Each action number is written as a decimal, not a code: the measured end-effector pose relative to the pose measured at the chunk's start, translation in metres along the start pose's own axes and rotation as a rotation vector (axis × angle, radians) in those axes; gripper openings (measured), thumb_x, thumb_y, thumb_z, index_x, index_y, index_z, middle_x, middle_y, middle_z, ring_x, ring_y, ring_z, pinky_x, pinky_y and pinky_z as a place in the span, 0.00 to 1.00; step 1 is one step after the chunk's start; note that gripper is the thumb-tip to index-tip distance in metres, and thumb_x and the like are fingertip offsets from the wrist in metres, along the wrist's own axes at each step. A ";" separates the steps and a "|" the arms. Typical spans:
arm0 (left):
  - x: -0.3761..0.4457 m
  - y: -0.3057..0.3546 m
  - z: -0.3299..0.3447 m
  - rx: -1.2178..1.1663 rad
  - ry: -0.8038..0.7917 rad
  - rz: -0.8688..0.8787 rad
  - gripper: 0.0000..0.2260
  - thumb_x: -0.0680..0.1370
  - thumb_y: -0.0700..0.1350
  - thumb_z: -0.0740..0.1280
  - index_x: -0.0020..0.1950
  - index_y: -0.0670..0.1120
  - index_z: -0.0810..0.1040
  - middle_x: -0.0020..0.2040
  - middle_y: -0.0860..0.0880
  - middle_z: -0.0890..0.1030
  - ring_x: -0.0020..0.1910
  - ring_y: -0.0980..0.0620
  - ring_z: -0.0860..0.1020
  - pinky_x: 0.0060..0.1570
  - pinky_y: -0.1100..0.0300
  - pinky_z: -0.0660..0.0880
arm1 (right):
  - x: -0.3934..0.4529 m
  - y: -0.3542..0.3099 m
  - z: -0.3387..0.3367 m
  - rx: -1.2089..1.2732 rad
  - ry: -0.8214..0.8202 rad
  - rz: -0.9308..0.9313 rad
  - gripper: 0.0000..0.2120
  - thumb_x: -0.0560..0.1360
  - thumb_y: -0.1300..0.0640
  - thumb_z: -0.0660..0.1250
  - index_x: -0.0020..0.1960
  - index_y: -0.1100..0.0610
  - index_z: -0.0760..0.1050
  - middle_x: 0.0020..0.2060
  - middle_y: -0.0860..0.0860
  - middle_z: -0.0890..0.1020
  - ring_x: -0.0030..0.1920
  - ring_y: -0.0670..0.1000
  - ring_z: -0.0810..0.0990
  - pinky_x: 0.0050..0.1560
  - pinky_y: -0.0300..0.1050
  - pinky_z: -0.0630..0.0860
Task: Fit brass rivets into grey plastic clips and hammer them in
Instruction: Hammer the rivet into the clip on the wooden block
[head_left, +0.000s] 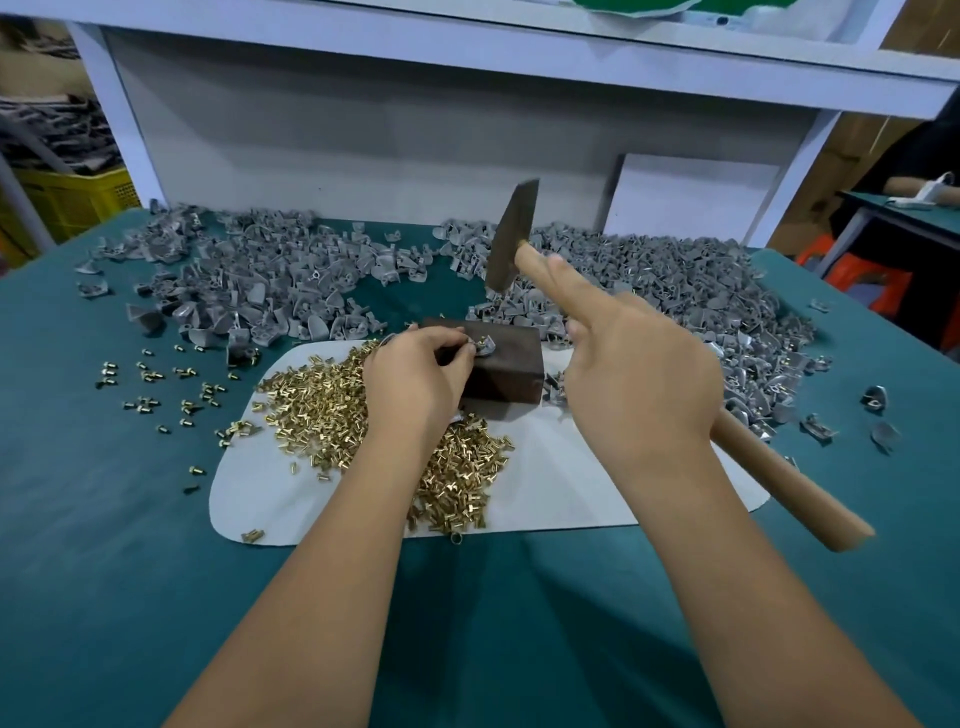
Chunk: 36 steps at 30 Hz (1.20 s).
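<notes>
The left hand (415, 374) pinches a grey clip (484, 347) with a brass rivet on the dark block (511, 364). The right hand (639, 374) grips the hammer (511, 234), raised above the block, forefinger extended along its handle. Loose rivets (332, 405) lie on the worktop (104, 519).

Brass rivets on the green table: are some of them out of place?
Yes. Most rivets sit heaped on the white mat, but a scatter of loose rivets lies off it to the left, on the bare green table. One ring lies at the mat's front edge.
</notes>
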<state>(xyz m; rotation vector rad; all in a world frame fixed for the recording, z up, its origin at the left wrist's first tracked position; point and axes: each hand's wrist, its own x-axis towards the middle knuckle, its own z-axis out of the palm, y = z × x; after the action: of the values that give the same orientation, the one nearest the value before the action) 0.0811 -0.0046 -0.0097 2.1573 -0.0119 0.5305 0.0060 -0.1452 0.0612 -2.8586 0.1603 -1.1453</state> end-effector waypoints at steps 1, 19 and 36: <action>0.000 0.000 0.000 -0.020 0.005 0.008 0.08 0.76 0.48 0.70 0.53 0.49 0.86 0.51 0.51 0.85 0.53 0.50 0.81 0.60 0.53 0.74 | -0.001 0.001 -0.001 -0.001 -0.030 -0.014 0.32 0.74 0.57 0.68 0.69 0.30 0.62 0.34 0.48 0.77 0.24 0.50 0.61 0.25 0.34 0.50; 0.003 -0.005 -0.002 0.069 -0.016 -0.007 0.10 0.77 0.56 0.68 0.55 0.56 0.84 0.55 0.52 0.83 0.59 0.49 0.78 0.62 0.46 0.71 | 0.004 -0.011 0.001 0.067 -0.051 -0.028 0.33 0.76 0.57 0.66 0.69 0.29 0.57 0.35 0.46 0.75 0.26 0.50 0.65 0.24 0.35 0.51; 0.016 0.011 -0.064 -0.379 0.114 -0.124 0.15 0.80 0.56 0.62 0.43 0.49 0.80 0.30 0.54 0.74 0.27 0.56 0.69 0.33 0.59 0.69 | -0.028 0.014 0.043 0.099 0.003 -0.021 0.39 0.63 0.70 0.75 0.69 0.46 0.72 0.35 0.56 0.78 0.26 0.52 0.69 0.26 0.39 0.60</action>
<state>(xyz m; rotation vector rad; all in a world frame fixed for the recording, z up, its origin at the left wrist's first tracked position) 0.0700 0.0416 0.0377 1.7446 0.0774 0.5313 0.0140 -0.1554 0.0099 -2.7795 0.0718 -1.1278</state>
